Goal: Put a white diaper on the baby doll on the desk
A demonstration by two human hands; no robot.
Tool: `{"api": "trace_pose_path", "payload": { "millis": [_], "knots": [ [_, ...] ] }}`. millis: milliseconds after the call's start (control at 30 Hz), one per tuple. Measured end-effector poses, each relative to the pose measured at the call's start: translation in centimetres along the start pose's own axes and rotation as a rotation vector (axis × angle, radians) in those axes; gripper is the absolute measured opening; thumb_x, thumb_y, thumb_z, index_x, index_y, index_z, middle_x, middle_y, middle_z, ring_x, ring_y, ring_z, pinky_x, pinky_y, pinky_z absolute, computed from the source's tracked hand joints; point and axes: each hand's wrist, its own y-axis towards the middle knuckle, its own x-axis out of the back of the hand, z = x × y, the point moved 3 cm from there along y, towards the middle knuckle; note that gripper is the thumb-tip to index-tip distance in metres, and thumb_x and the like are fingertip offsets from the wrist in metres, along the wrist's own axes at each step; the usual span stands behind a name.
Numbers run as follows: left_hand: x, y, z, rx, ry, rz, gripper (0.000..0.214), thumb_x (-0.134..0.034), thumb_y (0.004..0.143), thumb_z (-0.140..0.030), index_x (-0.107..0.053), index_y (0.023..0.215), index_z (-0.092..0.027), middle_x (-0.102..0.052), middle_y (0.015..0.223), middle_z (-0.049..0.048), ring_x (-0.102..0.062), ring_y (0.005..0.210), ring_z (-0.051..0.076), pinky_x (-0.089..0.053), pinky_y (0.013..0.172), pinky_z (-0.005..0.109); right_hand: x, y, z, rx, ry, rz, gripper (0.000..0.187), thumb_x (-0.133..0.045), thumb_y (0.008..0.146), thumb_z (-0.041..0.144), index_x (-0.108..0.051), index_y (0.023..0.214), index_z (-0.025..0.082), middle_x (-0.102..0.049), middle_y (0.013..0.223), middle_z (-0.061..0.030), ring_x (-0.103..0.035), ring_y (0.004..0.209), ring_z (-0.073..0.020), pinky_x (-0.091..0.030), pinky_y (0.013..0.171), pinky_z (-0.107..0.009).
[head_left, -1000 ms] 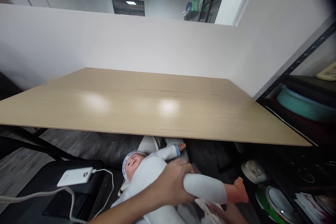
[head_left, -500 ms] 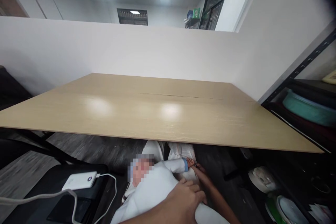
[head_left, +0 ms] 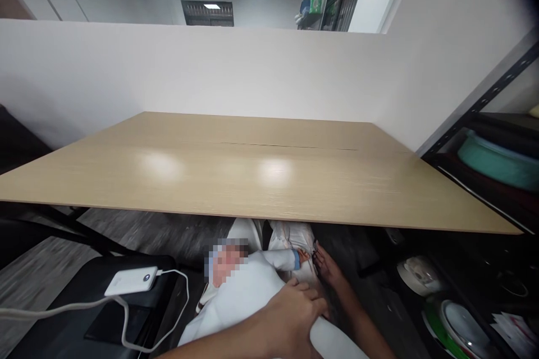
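Observation:
A small figure in white clothing with a blue cuff lies across my lap. Its head is blurred out, and I cannot tell whether it is a doll. My left hand rests over its lower body, fingers curled round the white cloth. One white-clothed limb extends to the right below that hand. My right hand is beside the figure's small hand, fingers stretched out and slightly apart, seemingly holding nothing. Under the table edge my white trousers show.
A wide wooden table spans the view in front of me. On the black chair at left lies a white power bank with a cable. At right stand a shelf with a teal basin and several dishes lower down.
My right hand has moved off the figure's small hand, slightly up and right, and its fingers have straightened. My left hand stays on the figure. The view has tilted slightly down.

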Motion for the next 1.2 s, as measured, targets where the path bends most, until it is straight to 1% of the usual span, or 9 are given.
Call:
{"api": "trace_pose_path", "payload": {
  "millis": [200,367,433,567,700,867,1000,1100,1200],
  "knots": [
    [-0.9,0.9,0.7,-0.020,0.044,0.045,0.067,-0.084,0.069,-0.058,-0.068,0.122,-0.019,-0.074,0.120,0.0142,-0.068,0.109,0.035,-0.046,0.099,0.047,2.2,-0.3,-0.8,-0.143,0.002,-0.200,0.053,-0.064,0.056,0.075,-0.063,0.075,0.026,-0.067,0.077,-0.0077,-0.068,0.073,-0.0316,-0.057,0.066,-0.048],
    [-1.0,1.0,0.6,-0.042,0.097,0.095,0.067,-0.082,0.073,-0.058,-0.066,0.125,-0.019,-0.075,0.119,0.0129,-0.068,0.111,0.035,-0.047,0.101,0.047,3.0,-2.1,2.2,-0.056,-0.047,-0.354,0.057,-0.070,0.063,0.068,-0.063,0.098,0.023,-0.067,0.094,-0.0099,-0.067,0.093,-0.0345,-0.057,0.084,-0.052],
    [-0.8,0.9,0.4,-0.039,0.106,0.095,0.063,-0.082,0.074,-0.058,-0.066,0.122,-0.020,-0.075,0.116,0.0121,-0.068,0.111,0.035,-0.047,0.102,0.047,2.2,-2.9,5.2,0.049,-0.076,-0.236,0.056,-0.073,0.072,0.063,-0.065,0.110,0.022,-0.069,0.103,-0.0106,-0.067,0.098,-0.0312,-0.057,0.089,-0.047],
    [-0.4,0.4,0.4,-0.039,0.096,0.053,0.060,-0.083,0.073,-0.055,-0.066,0.120,-0.021,-0.074,0.118,0.0117,-0.067,0.111,0.033,-0.043,0.108,0.047,-1.2,-4.2,12.8,0.324,-0.238,0.295,0.049,-0.060,0.097,0.045,-0.058,0.140,0.022,-0.062,0.137,-0.0141,-0.061,0.124,-0.0269,-0.049,0.110,-0.043],
    [-0.5,-0.4,0.5,-0.070,0.168,-0.013,0.058,-0.081,0.076,-0.050,-0.066,0.124,-0.023,-0.071,0.123,0.0113,-0.064,0.117,0.034,-0.039,0.111,0.048,-5.4,-4.3,17.5,0.460,-0.499,0.720,0.066,-0.067,0.093,0.033,-0.047,0.155,0.026,-0.051,0.154,-0.0112,-0.045,0.145,-0.0271,-0.034,0.124,-0.042],
    [-0.9,-1.3,0.1,-0.049,0.378,-0.004,0.031,-0.070,0.091,-0.046,-0.073,0.115,-0.026,-0.073,0.099,0.0090,-0.064,0.097,0.029,-0.045,0.087,0.045,-11.2,-2.8,20.5,0.538,-0.806,0.771,0.042,-0.061,0.085,0.017,-0.066,0.127,0.020,-0.068,0.126,-0.0096,-0.062,0.118,-0.0264,-0.047,0.104,-0.038],
    [-1.0,-1.9,-0.1,0.030,0.505,-0.083,0.025,-0.061,0.099,-0.039,-0.079,0.096,-0.022,-0.073,0.089,0.0131,-0.062,0.089,0.029,-0.043,0.081,0.043,-14.7,-3.4,24.8,0.728,-0.866,0.808,0.028,-0.058,0.085,0.016,-0.065,0.112,0.018,-0.070,0.112,-0.0081,-0.065,0.103,-0.0242,-0.047,0.091,-0.033],
    [-0.7,-2.6,-0.4,0.014,0.497,-0.205,0.027,-0.055,0.101,-0.032,-0.080,0.097,-0.022,-0.075,0.092,0.0148,-0.064,0.093,0.030,-0.045,0.085,0.045,-15.5,-5.0,28.3,0.853,-0.805,0.779,0.038,-0.058,0.083,0.016,-0.063,0.120,0.019,-0.069,0.116,-0.0086,-0.063,0.106,-0.0255,-0.046,0.095,-0.036],
    [0.0,-4.8,-0.8,-0.050,0.337,-0.315,0.024,-0.057,0.100,-0.034,-0.078,0.110,-0.034,-0.076,0.097,0.0091,-0.064,0.091,0.028,-0.049,0.084,0.044,-14.5,-6.9,31.0,0.843,-0.645,0.701,0.049,-0.058,0.078,0.014,-0.063,0.126,0.022,-0.069,0.119,-0.0063,-0.063,0.107,-0.0250,-0.046,0.096,-0.037]
  ]
}}
